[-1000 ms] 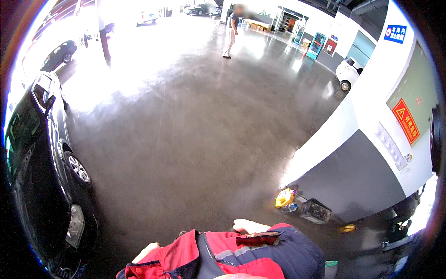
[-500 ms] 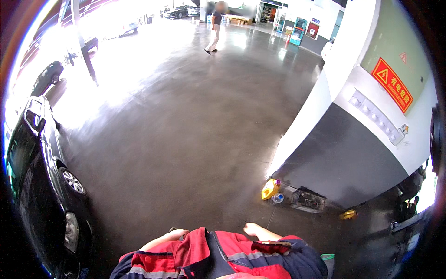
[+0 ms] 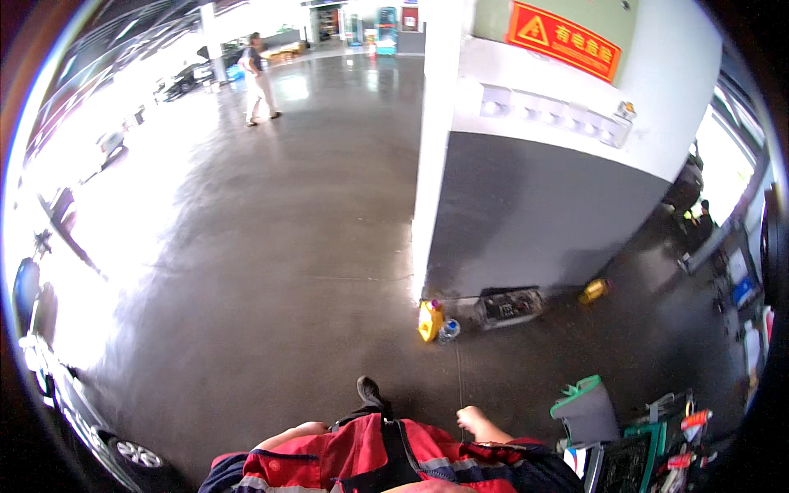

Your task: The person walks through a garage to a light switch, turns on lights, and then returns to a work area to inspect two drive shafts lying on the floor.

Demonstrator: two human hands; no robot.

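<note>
My right hand (image 3: pixel 472 419) hangs beside my body with its fingers curled in. Nothing shows in it, and it touches nothing. On the other side, my left hand (image 3: pixel 312 428) is partly visible close to my red and dark blue jacket (image 3: pixel 329 460); its fingers are hidden. My dark shoe (image 3: pixel 370 389) reaches forward on the floor. Closest to my right hand are a grey bin (image 3: pixel 585 415) with a green rim and, farther ahead, a yellow jug (image 3: pixel 429 321) and a clear bottle (image 3: pixel 449 330) with a blue base or cap.
A white and grey pillar (image 3: pixel 526 214) stands ahead right, carrying a row of sockets (image 3: pixel 551 113) and a red warning sign (image 3: pixel 564 41). A dark box-like unit (image 3: pixel 509 308) and another yellow jug (image 3: pixel 594 290) lie at its foot. Tools (image 3: pixel 686 444) crowd the lower right. A person (image 3: pixel 258 82) walks far left; a car (image 3: pixel 90 427) is nearer left.
My view has turned right, so the pillar, jugs and person shift left. The bin and tools come into view at lower right. My shoe now shows in front of me.
</note>
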